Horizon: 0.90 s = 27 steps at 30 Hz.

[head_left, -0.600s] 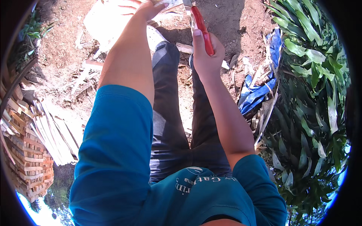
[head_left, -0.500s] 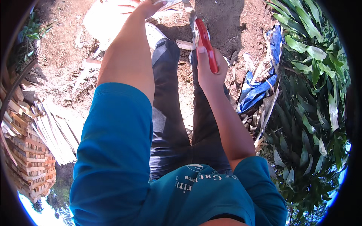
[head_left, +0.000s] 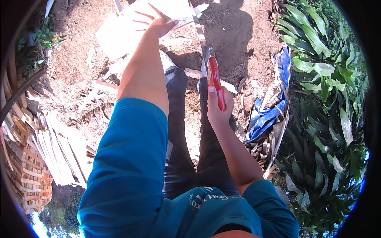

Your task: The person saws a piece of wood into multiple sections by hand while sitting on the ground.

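My right hand (head_left: 220, 106) is wrapped round the red handle of a hand saw (head_left: 213, 71), its thumb lying along the near end. From the handle the long narrow blade points away from me, running up past the right end of a pale piece (head_left: 184, 23) that looks like wood. Blade and piece overlap in view; whether the teeth touch it I cannot tell. My left hand (head_left: 159, 25) is open, fingers spread and laid on the glaring pale surface (head_left: 119, 37) beside that piece. Sunlight washes out most detail there.
Neatly stacked wooden strips (head_left: 33, 174) and long pale slats (head_left: 59, 150) stand on the left. To the right are a crumpled blue tarp (head_left: 262, 119) and broad-leaved plants (head_left: 317, 67). Wood scraps (head_left: 105, 85) litter the dirt around my legs.
The view has tilted, so both hands and the saw sit lower in it. More of the blade and my left hand's spread fingers now show. The right hand's grip is unchanged.
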Motion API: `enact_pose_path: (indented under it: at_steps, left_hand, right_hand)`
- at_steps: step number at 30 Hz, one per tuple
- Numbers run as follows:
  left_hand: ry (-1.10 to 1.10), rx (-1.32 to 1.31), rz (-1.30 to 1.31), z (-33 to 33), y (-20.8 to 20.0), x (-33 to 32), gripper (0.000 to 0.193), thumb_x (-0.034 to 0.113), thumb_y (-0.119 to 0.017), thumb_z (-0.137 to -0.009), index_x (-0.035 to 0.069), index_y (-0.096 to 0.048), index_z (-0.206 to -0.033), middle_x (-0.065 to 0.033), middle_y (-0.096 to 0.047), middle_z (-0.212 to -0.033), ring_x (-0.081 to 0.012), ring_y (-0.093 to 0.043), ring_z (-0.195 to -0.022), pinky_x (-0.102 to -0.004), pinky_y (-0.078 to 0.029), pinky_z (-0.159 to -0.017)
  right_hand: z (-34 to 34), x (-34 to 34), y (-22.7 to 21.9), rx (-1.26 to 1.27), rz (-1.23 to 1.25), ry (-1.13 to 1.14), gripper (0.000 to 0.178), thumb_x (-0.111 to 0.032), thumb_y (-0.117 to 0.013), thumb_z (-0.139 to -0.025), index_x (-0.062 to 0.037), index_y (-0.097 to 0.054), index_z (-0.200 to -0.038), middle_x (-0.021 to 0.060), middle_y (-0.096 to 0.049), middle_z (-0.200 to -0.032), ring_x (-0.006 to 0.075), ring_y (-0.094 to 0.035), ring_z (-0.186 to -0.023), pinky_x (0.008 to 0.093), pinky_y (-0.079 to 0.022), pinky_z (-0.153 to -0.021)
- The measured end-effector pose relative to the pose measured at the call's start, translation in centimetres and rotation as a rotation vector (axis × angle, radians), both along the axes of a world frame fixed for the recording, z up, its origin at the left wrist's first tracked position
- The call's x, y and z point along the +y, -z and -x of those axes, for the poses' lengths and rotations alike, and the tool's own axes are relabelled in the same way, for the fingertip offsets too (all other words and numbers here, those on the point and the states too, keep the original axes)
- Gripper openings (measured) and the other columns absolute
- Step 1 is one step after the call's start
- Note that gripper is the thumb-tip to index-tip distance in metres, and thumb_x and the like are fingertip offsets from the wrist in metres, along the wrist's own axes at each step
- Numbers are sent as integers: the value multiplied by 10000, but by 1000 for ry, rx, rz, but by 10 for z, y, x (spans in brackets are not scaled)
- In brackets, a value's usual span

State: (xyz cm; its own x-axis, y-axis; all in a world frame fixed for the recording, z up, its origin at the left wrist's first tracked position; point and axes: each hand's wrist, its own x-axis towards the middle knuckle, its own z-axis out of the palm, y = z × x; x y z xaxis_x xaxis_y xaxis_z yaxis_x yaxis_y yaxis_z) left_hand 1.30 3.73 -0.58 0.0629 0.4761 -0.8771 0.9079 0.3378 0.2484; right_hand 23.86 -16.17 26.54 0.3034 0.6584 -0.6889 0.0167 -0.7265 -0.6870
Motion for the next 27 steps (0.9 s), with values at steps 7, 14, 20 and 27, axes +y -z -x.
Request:
enact_pose_path:
  at_steps: [7, 14, 20, 27]
  left_hand:
    - [-55, 13, -69, 0, -27, -39, 933, 722, -605, -888, -153, -637, -1209, -331, -665, -1228, -394, -630, -1228, -445, -478, -1057]
    - [-212, -99, -225, 2, -37, -57, 1328, 693, -706, -839, 47, 236, -1515, -480, 260, -1429, -716, 185, -1307, -820, -58, -1041]
    - [-166, -284, -56, 9, -53, -47, 1330, 599, -677, -900, 38, 361, -1514, -511, -187, -1490, -611, -256, -1411, -629, -263, -1161]
    - [1, -122, -260, 5, -15, -59, 732, 539, -634, -937, -109, -618, -1277, -269, -675, -1252, -368, -654, -1174, -445, -511, -1004]
  right_hand:
    - [-16, -31, -5, 25, -8, -46, 230, -225, -674, -1020, -8, -676, -945, -37, -558, -656, 21, -493, -589, 224, -387, -537]
    - [-11, -50, 6, 35, -79, -23, 233, -218, -644, -1033, 8, -675, -984, 18, -630, -657, 65, -588, -569, 229, -464, -555]
    - [-5, -52, 6, 7, -26, 30, 326, -300, -617, -1052, -51, -599, -842, -10, -537, -622, 62, -515, -531, 240, -436, -514]
    - [-3, -59, 7, 26, 20, -21, 315, -318, -636, -1040, -48, -620, -879, -14, -548, -634, 64, -511, -538, 239, -422, -531]
